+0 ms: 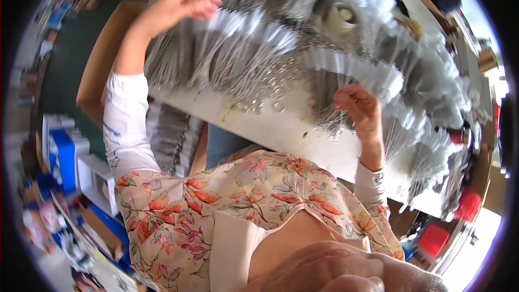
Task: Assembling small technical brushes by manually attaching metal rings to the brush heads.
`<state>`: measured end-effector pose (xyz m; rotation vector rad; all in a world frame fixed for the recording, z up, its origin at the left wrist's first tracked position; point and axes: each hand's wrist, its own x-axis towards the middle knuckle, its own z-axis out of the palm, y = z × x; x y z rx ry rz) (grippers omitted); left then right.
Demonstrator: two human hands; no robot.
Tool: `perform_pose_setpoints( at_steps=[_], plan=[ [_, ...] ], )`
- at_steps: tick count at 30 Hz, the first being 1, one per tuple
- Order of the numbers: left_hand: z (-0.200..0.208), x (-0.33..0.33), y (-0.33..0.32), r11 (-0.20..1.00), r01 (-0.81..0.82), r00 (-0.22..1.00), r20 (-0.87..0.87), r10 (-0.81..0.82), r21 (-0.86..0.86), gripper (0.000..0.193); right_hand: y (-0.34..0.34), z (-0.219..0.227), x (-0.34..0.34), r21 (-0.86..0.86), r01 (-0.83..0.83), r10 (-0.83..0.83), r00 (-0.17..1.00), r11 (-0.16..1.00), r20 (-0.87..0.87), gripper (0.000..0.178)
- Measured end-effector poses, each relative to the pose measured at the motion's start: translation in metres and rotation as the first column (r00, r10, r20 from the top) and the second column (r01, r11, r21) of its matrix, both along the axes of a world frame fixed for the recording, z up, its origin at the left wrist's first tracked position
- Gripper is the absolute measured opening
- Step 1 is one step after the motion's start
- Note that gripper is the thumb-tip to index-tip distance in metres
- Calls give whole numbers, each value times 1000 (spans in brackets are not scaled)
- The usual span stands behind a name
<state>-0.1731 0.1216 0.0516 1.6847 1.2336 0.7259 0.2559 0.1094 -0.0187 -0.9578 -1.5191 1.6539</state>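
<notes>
One bench (292, 135) carries one pale round roll (344, 15) among grey-white bundles (235, 38) and small rings (273, 89), both too many to count. The left hand (192, 4) reaches far out above bundles, fingers loosely bent; the right hand (357, 103) curls nearer the body, beside bundles. Whether either grips anything, I cannot tell.

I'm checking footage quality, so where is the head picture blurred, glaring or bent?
In the head view, the pale, stringy bundles look smeared and the left hand soft; in the head view, glare washes out the lower right; also in the head view, fisheye distortion curves the surroundings toward a dark rim.
</notes>
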Motion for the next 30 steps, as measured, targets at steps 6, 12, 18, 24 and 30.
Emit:
perform_pose_setpoints(
  at_steps=[6,12,18,24,30],
  plan=[
    [-91,-108,163,825,-551,830,-181,527,-128,25,54,47,70,270,225,-282,939,936,198,15],
    [-140,-111,193,748,-656,695,-467,546,-102,13,132,53,106,424,201,-370,854,883,366,15],
    [-119,-100,182,655,-752,631,-366,684,-72,12,209,28,63,578,76,-422,761,812,493,23],
    [-14,-11,195,601,-732,681,363,636,322,22,239,-1,38,704,29,-558,634,709,535,27],
    [-43,103,195,906,-225,831,-415,371,358,32,261,20,75,607,453,-614,786,653,75,18]
  ],
)
